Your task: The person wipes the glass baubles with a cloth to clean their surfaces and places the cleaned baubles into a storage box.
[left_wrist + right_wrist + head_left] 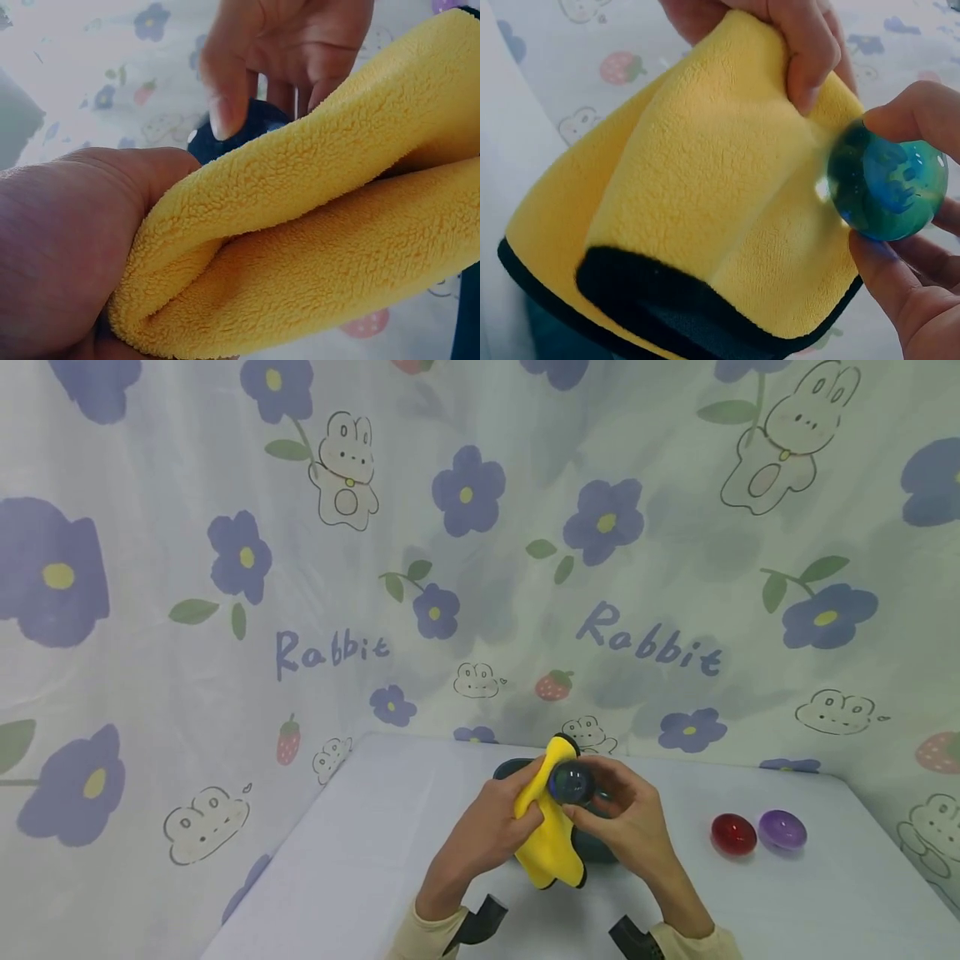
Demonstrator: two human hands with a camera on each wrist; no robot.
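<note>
My left hand (487, 827) grips a folded yellow plush towel (547, 852) with black edging; its folds hang down below the fingers. Between the thumb and fingers of my right hand (633, 818) is a clear blue-green ball (572, 783), held right beside the towel. The right wrist view shows the ball (889, 187) as see-through, with a blue shape inside, close against the towel's face (697, 165). From the left wrist, the towel (315, 202) covers much of the ball (251, 127).
Behind and below the hands stands a dark teal container (512, 767), partly hidden by them. A shiny red ball (733, 834) and a purple ball (783, 830) lie on the white table (337, 860) at the right. A patterned curtain (480, 568) hangs behind.
</note>
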